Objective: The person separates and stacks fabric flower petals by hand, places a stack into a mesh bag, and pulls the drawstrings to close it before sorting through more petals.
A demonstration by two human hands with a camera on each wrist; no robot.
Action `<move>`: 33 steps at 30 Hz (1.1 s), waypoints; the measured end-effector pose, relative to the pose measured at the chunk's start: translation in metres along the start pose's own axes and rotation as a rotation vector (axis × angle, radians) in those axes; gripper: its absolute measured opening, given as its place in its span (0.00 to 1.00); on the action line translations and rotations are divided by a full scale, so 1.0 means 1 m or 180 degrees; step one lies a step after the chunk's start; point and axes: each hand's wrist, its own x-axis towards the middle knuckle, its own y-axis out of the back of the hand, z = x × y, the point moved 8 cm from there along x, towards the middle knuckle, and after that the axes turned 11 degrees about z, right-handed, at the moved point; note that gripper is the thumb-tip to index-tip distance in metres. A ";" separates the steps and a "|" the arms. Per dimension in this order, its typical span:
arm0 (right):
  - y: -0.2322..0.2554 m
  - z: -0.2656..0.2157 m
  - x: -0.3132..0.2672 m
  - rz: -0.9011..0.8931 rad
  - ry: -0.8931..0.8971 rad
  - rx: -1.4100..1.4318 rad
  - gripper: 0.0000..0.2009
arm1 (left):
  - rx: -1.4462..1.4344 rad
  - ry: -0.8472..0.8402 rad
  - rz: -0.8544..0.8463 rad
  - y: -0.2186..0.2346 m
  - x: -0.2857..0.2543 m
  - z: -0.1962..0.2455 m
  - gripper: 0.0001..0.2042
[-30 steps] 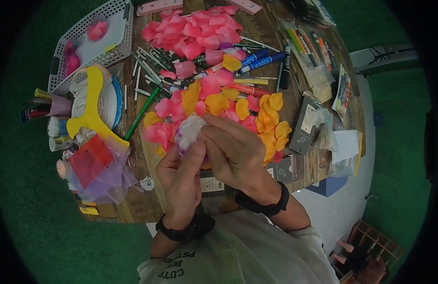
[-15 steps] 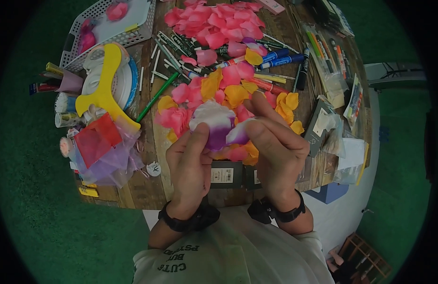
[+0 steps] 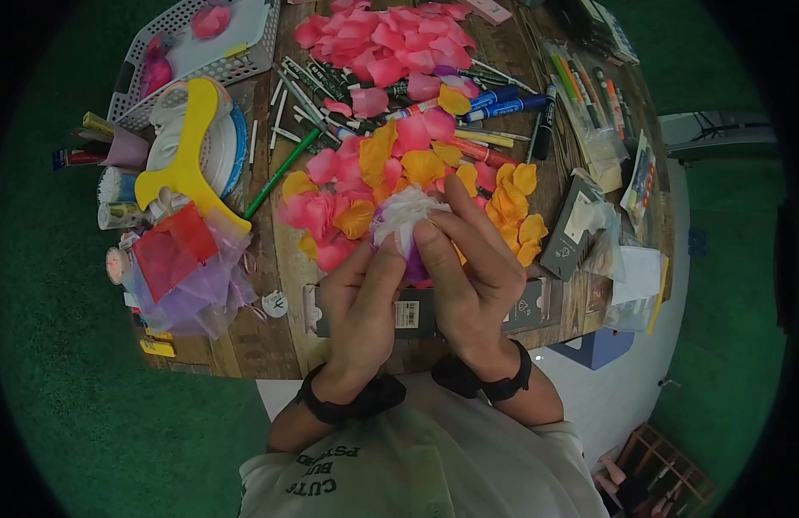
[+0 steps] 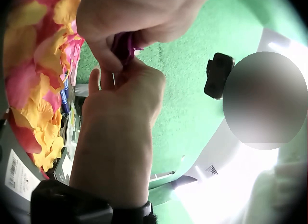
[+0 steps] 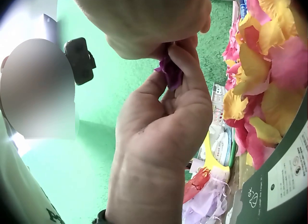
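Over the near part of the table, both hands meet around purple-and-white petals (image 3: 405,216). My left hand (image 3: 365,298) pinches them from the left, thumb on top. From the right, my right hand (image 3: 473,289) pinches the same bunch between thumb and fingers. Only dark purple petal edges (image 4: 124,47) show between the fingers in the left wrist view; the right wrist view has a similar purple fold (image 5: 172,74). The rest is hidden by the hands. Beneath and beyond them lie loose yellow petals (image 3: 513,203) and pink petals (image 3: 326,207).
A large heap of pink petals (image 3: 391,43) lies at the back, with scattered markers (image 3: 507,106) in front. On the left are a white basket (image 3: 132,108), a yellow three-armed piece (image 3: 192,155) and a red pouch (image 3: 175,250). Dark flat boxes (image 3: 572,229) sit right and near.
Half a second ago the hands were apart, each holding purple-and-white petal material. Now they have come back together, and the pieces are bunched between the fingertips.
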 end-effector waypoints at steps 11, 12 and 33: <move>0.001 -0.002 -0.001 0.0052 0.0330 -0.0215 0.07 | 0.0201 -0.0168 -0.0075 -0.008 0.000 -0.001 0.11; 0.002 -0.001 0.000 0.0061 0.0338 -0.0219 0.07 | 0.0199 -0.0170 -0.0087 -0.008 0.001 -0.001 0.11; -0.016 0.004 0.034 -0.1773 0.0650 -0.0152 0.13 | 0.0713 0.0479 -0.0541 0.015 0.032 -0.012 0.11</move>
